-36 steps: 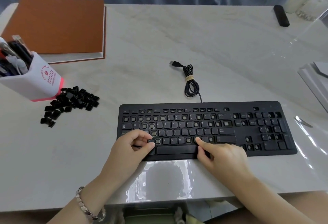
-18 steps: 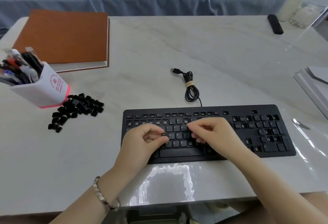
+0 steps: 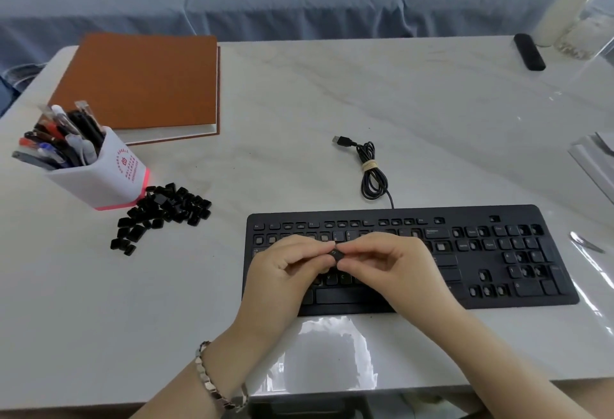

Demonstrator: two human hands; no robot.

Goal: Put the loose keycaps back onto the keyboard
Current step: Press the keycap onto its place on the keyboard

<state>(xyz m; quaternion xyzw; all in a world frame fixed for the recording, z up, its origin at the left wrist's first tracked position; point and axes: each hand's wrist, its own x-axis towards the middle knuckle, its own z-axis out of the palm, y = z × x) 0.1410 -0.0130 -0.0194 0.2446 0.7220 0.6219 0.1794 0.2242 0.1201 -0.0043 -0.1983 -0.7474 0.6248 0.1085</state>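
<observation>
A black keyboard (image 3: 481,259) lies on the white table, with several keycaps absent across its rows. My left hand (image 3: 285,272) and my right hand (image 3: 392,265) meet above the keyboard's left-middle keys. Both pinch one small black keycap (image 3: 337,255) between their fingertips, held just over the keys. A pile of loose black keycaps (image 3: 159,212) lies on the table to the left of the keyboard, beside the pen holder. My hands hide the letter keys beneath them.
A white pen holder (image 3: 99,172) full of pens stands at the left, with a brown notebook (image 3: 143,83) behind it. The keyboard's coiled USB cable (image 3: 372,169) lies behind the keyboard. A black bar-shaped object (image 3: 529,52) and a glass jar (image 3: 588,29) sit at the far right.
My hands rose from the bottom key rows and came together over the middle of the keyboard. The keycap that the left hand pinched is now held by both hands.
</observation>
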